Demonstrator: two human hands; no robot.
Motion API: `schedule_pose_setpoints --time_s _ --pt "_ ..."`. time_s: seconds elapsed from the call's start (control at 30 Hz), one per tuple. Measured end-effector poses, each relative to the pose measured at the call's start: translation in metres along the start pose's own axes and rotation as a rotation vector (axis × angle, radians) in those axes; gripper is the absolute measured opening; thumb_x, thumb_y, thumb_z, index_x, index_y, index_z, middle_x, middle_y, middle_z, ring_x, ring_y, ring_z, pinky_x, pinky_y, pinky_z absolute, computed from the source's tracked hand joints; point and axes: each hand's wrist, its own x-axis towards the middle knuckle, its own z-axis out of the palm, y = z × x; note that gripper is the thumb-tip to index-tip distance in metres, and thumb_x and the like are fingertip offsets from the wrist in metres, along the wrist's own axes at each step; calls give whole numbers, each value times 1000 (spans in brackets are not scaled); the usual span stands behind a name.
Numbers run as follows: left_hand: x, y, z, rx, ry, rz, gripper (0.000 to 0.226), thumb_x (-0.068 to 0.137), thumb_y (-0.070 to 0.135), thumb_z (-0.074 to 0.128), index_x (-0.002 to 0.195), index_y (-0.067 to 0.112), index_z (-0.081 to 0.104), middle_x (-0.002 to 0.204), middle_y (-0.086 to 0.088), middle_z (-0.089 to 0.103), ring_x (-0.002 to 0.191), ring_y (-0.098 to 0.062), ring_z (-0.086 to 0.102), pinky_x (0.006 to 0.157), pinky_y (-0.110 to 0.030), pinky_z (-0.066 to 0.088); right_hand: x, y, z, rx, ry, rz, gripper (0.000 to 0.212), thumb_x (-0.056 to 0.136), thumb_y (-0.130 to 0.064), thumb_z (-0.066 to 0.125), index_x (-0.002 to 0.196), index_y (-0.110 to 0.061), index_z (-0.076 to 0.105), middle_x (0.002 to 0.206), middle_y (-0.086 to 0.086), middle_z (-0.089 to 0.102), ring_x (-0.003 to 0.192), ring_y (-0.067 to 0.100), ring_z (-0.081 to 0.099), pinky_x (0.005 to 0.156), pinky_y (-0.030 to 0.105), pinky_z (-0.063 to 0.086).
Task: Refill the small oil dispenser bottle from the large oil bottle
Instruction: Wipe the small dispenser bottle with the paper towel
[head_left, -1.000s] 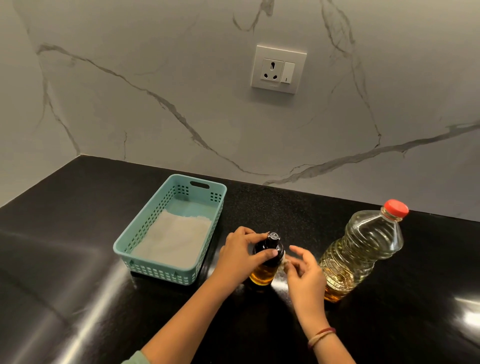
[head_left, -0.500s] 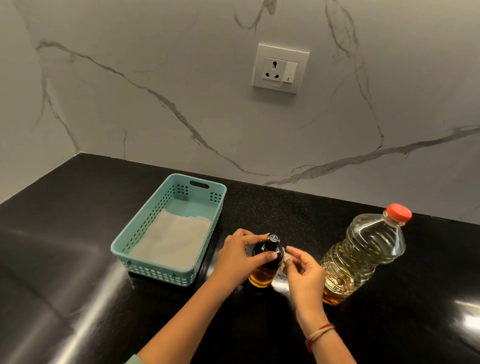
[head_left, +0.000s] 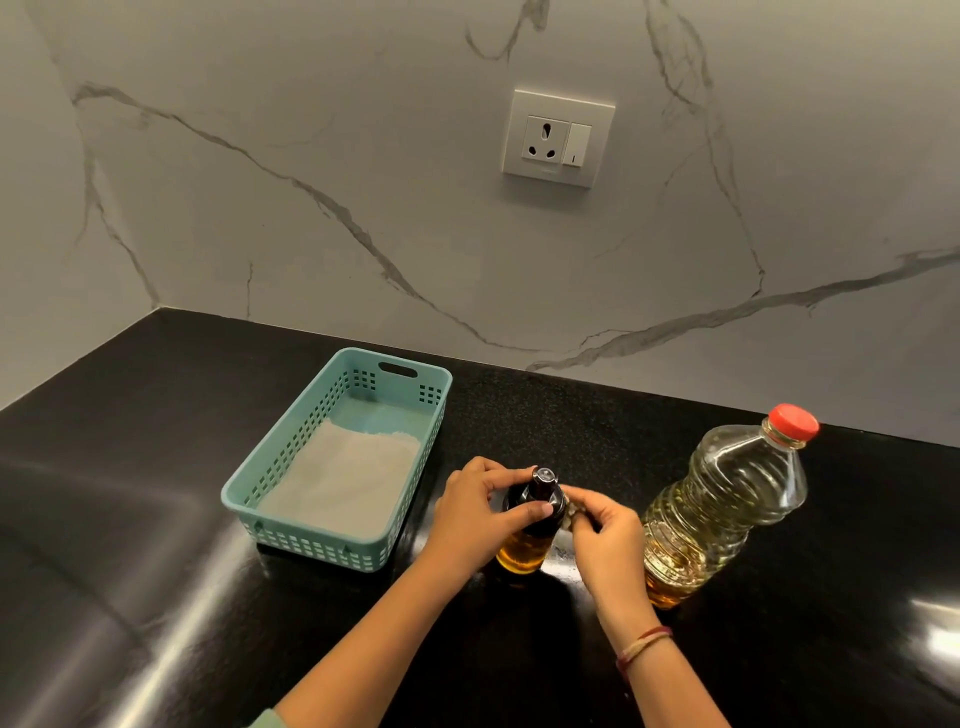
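The small oil dispenser bottle (head_left: 525, 545) stands upright on the black counter (head_left: 156, 519), with a black top and a little amber oil at its bottom. My left hand (head_left: 475, 514) grips its upper body, thumb across the front. My right hand (head_left: 602, 535) has its fingers curled against the right side of the bottle's black top. The large clear oil bottle (head_left: 722, 504) with a red cap (head_left: 793, 423) stands just right of my right hand, capped and about a third full.
A teal plastic basket (head_left: 291, 467) with a pale cloth lying in it sits left of the small bottle. The marble wall rises behind the counter, carrying a white socket and switch plate (head_left: 558, 137).
My right hand has moved left from beside the small bottle and closed its fingers onto the bottle's top. The left hand keeps its grip; the large bottle has not moved.
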Motion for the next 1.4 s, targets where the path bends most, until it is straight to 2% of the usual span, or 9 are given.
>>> schedule_pose_setpoints --time_s 0.13,0.33,0.6,0.73,0.9,1.0,1.07,1.2,1.4 --pt "-2 1 1 -8 12 -4 41 75 45 78 114 43 65 96 18 49 100 -9 46 85 -27 41 -1 3 2 -66 19 -58 36 86 7 53 104 -18 71 94 -11 69 89 2 64 78 17 50" --pt "-4 0 3 -46 48 10 36 73 46 79 98 57 56 96 15 53 99 -9 48 86 -30 43 1 21 5 -141 -197 82 34 85 6 56 94 -23 73 87 -12 69 91 5 64 82 21 51" --pt "-5 -3 5 -53 69 19 36 73 46 79 105 50 64 94 11 56 102 -11 50 88 -34 45 21 -16 -10 -61 -92 -100 33 85 5 56 96 -19 75 88 -10 71 87 0 64 78 17 51" --pt "-6 -1 5 -66 77 31 38 72 45 80 94 61 54 94 13 56 104 -11 50 90 -32 44 11 3 -5 -72 -92 -18 35 86 6 56 96 -23 74 85 -13 69 82 2 65 73 17 53" --pt "-6 -4 6 -57 87 44 40 70 49 80 92 66 51 94 14 57 104 -11 53 92 -37 46 8 19 3 -160 -249 64 38 85 4 56 81 -31 69 78 -15 67 81 1 62 63 7 41" --pt "-5 -7 9 -47 122 70 35 62 68 67 93 67 52 92 14 58 100 -10 54 89 -37 47 15 17 0 -62 -195 71 35 86 2 57 87 -29 73 85 -10 72 87 6 66 77 20 53" --pt "-4 -8 10 -42 128 76 35 64 66 69 97 63 57 91 14 58 98 -10 54 88 -37 46 20 12 -5 58 -137 49 34 86 4 57 91 -25 74 90 -4 74 90 9 68 82 31 56" --pt "-1 -7 9 -33 129 68 33 75 47 78 102 52 61 91 12 59 98 -12 53 88 -35 45 21 12 -5 81 -98 17 34 85 7 55 97 -19 74 93 -4 73 94 9 68 84 31 55" --pt "-3 -8 10 -53 123 59 33 73 51 77 100 55 59 91 15 57 99 -10 53 88 -33 45 5 33 4 -77 -186 126 31 86 3 56 97 -21 72 94 -8 71 96 8 65 86 28 53"
